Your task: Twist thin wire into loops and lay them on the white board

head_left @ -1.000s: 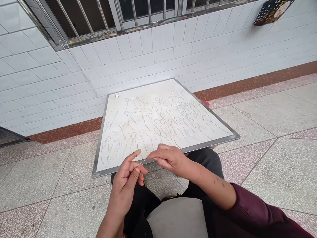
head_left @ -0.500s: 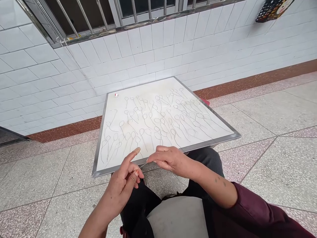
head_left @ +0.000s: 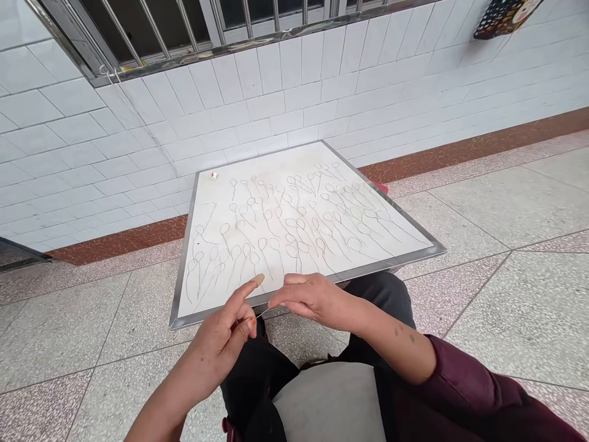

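Lower centre: thin strand (head_left: 262, 313) spans gap between left hand (head_left: 221, 341), thumb and finger pinched on it, and right hand (head_left: 317, 298), fingertips closed on it; probably gripped twice for tension. Looped strands (head_left: 291, 238) lie spread across worktop (head_left: 285, 161), mid-frame, likely against tangling.

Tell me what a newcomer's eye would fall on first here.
Probably the many looped strands spread across the white tabletop. Next, at its near edge, the left hand and right hand, with a thin strand running between them. At upper right, a dark patterned item stands out against the tiled wall.
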Demonstrator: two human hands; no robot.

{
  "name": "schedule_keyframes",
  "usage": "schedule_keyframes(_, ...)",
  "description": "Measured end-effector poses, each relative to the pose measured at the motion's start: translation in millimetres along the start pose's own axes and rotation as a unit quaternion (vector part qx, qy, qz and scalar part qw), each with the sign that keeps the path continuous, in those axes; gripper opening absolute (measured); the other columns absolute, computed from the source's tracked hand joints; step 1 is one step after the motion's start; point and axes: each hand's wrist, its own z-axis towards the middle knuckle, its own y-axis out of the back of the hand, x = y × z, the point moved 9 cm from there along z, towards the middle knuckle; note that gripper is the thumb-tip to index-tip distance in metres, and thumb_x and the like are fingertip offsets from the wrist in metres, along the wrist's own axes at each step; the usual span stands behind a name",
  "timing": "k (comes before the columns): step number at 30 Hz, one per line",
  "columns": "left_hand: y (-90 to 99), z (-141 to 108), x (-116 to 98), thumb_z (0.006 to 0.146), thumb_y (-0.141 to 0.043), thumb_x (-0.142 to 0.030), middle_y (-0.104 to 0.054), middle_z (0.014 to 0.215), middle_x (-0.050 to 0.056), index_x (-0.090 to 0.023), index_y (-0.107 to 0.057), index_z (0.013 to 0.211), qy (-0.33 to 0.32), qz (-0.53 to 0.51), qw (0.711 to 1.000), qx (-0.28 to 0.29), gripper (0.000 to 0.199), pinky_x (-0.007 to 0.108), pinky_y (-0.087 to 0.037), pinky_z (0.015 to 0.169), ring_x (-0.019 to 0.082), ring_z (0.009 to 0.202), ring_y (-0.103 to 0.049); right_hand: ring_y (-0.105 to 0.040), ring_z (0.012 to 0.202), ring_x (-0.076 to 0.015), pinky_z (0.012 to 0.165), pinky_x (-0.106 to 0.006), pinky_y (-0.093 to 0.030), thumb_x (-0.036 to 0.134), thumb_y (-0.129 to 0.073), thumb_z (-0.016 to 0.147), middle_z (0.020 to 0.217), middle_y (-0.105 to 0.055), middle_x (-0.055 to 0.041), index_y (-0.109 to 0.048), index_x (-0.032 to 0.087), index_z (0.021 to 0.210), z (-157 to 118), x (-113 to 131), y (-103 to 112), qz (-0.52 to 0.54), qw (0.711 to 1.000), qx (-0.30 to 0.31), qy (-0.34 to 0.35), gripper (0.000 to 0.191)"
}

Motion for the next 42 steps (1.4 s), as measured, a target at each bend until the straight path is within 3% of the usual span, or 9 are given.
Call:
schedule_keyframes(4, -10.3, 10.2, 5.5, 0.096, -0.050, -0.043, -0.062, 0.080, 0.000, -0.028, -0.034, 0.151, 0.013, -0.121, 0.992, -0.013, 0.060, 0.030, -0.045, 0.065, 0.016, 0.069, -0.052, -0.048, 0.068, -0.0109, 0.060, -0.021, -0.038, 0.020, -0.046, 0.100, 0.075, -0.049, 0.0015, -0.068, 0.020, 0.108, 3.1, -2.2, -2.1, 0.010, 1.000, -0.014, -0.012, 0.024)
schedule_keyframes(7, -12.3, 15.2, 12.9, 0.094, -0.054, -0.042, -0.062, 0.077, 0.001, -0.023, -0.040, 0.148, 0.029, -0.184, 0.981, -0.058, 0.059, 0.028, -0.046, 0.062, 0.015, 0.066, -0.051, -0.050, 0.068, -0.0114, 0.062, -0.022, -0.041, 0.027, -0.053, 0.098, 0.077, -0.052, 0.0015, -0.064, 0.021, 0.114, 2.5, -8.9, -1.2, 0.034, 0.998, -0.029, -0.049, 0.020)
schedule_keyframes(10, -6.2, 13.4, 19.2, 0.092, -0.059, -0.042, -0.063, 0.075, 0.000, -0.021, -0.044, 0.145, 0.040, -0.222, 0.968, -0.112, 0.059, 0.027, -0.044, 0.059, 0.014, 0.064, -0.051, -0.048, 0.061, -0.0100, 0.058, -0.022, -0.041, 0.034, -0.063, 0.093, 0.079, -0.055, 0.0023, -0.060, 0.020, 0.118, -0.6, -20.0, 1.3, 0.065, 0.990, -0.053, -0.111, 0.029)
schedule_keyframes(14, 2.6, 8.0, 22.5, 0.090, -0.062, -0.043, -0.065, 0.076, 0.000, -0.021, -0.048, 0.142, 0.047, -0.233, 0.961, -0.143, 0.058, 0.027, -0.045, 0.060, 0.015, 0.065, -0.054, -0.057, 0.074, -0.0131, 0.068, -0.025, -0.046, 0.025, -0.055, 0.096, 0.083, -0.062, -0.0016, -0.066, 0.020, 0.099, -1.8, -18.7, 9.7, 0.058, 0.985, -0.115, -0.115, 0.013)
schedule_keyframes(17, 4.1, 8.9, 17.7, 0.091, -0.061, -0.043, -0.069, 0.082, 0.002, -0.022, -0.052, 0.138, 0.043, -0.198, 0.971, -0.123, 0.052, 0.029, -0.048, 0.068, 0.016, 0.073, -0.059, -0.059, 0.078, -0.0138, 0.071, -0.025, -0.047, 0.020, -0.054, 0.096, 0.082, -0.065, -0.0022, -0.068, 0.020, 0.092, -1.5, -16.9, 10.5, 0.069, 0.981, -0.138, -0.115, 0.014)
schedule_keyframes(21, 5.9, 14.4, 5.8, 0.090, -0.062, -0.041, -0.070, 0.085, 0.002, -0.024, -0.055, 0.136, 0.023, -0.145, 0.984, -0.100, 0.049, 0.031, -0.049, 0.075, 0.018, 0.080, -0.063, -0.059, 0.075, -0.0130, 0.069, -0.024, -0.047, 0.020, -0.057, 0.095, 0.079, -0.065, -0.0012, -0.069, 0.020, 0.091, -0.8, -15.3, 5.3, 0.064, 0.984, -0.125, -0.113, 0.013)
schedule_keyframes(29, -3.4, 28.2, -7.9, 0.090, -0.059, -0.035, -0.066, 0.076, -0.001, -0.024, -0.057, 0.133, 0.006, -0.107, 0.993, -0.058, 0.045, 0.032, -0.050, 0.071, 0.016, 0.072, -0.060, -0.060, 0.075, -0.0127, 0.068, -0.023, -0.048, 0.019, -0.055, 0.095, 0.083, -0.067, -0.0019, -0.069, 0.020, 0.092, -4.7, -8.4, 1.9, 0.040, 0.987, -0.125, -0.088, 0.014)
schedule_keyframes(35, -6.6, 28.6, -7.2, 0.088, -0.057, -0.033, -0.068, 0.077, 0.000, -0.025, -0.055, 0.135, 0.030, -0.102, 0.993, -0.054, 0.047, 0.029, -0.048, 0.061, 0.015, 0.062, -0.057, -0.059, 0.071, -0.0117, 0.064, -0.022, -0.045, 0.024, -0.053, 0.098, 0.084, -0.065, -0.0018, -0.067, 0.020, 0.099, -7.7, -6.0, -1.8, -0.024, 0.990, -0.117, -0.068, 0.014)
schedule_keyframes(42, -12.2, 29.5, -12.5, 0.088, -0.056, -0.031, -0.068, 0.079, 0.001, -0.025, -0.060, 0.130, 0.020, -0.081, 0.996, -0.041, 0.043, 0.029, -0.047, 0.060, 0.014, 0.061, -0.057, -0.057, 0.077, -0.0133, 0.066, -0.023, -0.044, 0.022, -0.047, 0.101, 0.084, -0.062, -0.0020, -0.065, 0.020, 0.098, -9.0, -5.3, -2.8, -0.052, 0.992, -0.104, -0.058, 0.019)
